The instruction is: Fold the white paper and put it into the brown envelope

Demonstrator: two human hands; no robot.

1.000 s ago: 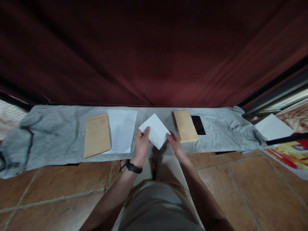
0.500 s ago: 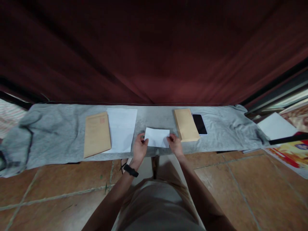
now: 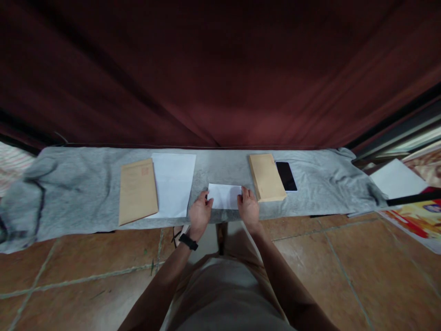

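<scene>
A folded sheet of white paper (image 3: 224,196) lies between my two hands near the front edge of the cloth-covered surface. My left hand (image 3: 200,212) pinches its left edge, thumb on top. At the right edge, my right hand (image 3: 247,207) grips the paper between thumb and fingers. To the left, larger white sheets (image 3: 175,184) lie flat, partly under brown envelopes (image 3: 138,191) with a small red print. A stack of narrower brown envelopes (image 3: 268,178) rests just right of my right hand.
Beside the narrow envelopes lies a dark-screened phone (image 3: 286,176). Grey cloth (image 3: 320,184) covers the long surface, with a dark red curtain (image 3: 220,92) behind it. Further right are a white sheet (image 3: 398,178) and a colourful printed box (image 3: 420,223). Tiled floor (image 3: 310,257) shows in front.
The paper looks slightly shorter from front to back and lies flatter. My right hand has shifted a little left, its fingers now curled over the paper's right edge.
</scene>
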